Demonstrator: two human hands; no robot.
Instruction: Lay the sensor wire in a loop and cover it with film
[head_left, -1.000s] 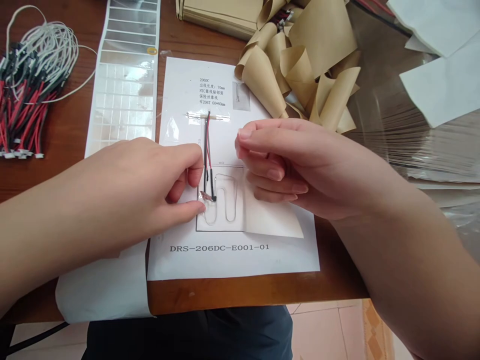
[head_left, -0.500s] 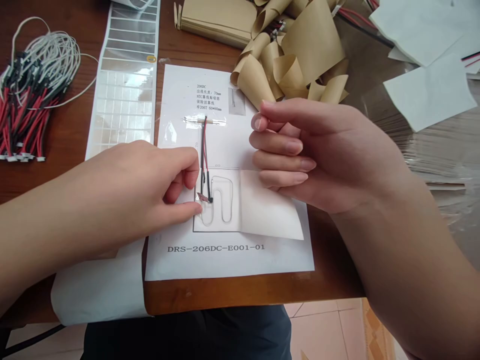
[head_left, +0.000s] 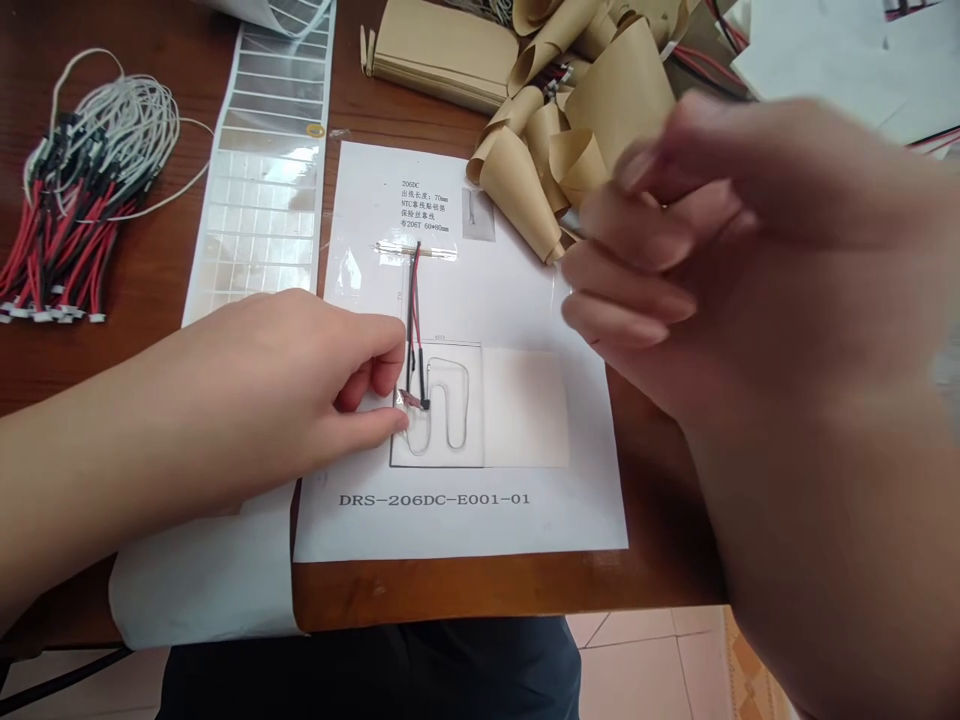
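Observation:
My left hand (head_left: 337, 372) rests at the left edge of a wired white patch (head_left: 455, 452), thumb and curled index finger apart. Its thumb tip touches the patch beside a small foil piece (head_left: 409, 398). Red and black wires (head_left: 416, 300) run up from there to a taped strip; a thin looped wire (head_left: 448, 410) lies across the patch. Folded out to the right is a blank white flap (head_left: 529, 408). My right hand (head_left: 675, 240) is raised above the sheet's right side, smeared by motion, with its fingers curled in a pinch; anything in it is hidden.
Beneath the patch lies a printed sheet (head_left: 465, 525). A label strip (head_left: 259, 200) and a bundle of wired connectors (head_left: 97, 190) are at left. Rolled brown papers (head_left: 517, 190) and a brown stack (head_left: 442, 50) lie behind; white sheets (head_left: 817, 60) are at back right.
My right hand has moved right and towards the camera. The white flap, lifted at its right side before, now lies flatter. My left hand stays in place on the patch.

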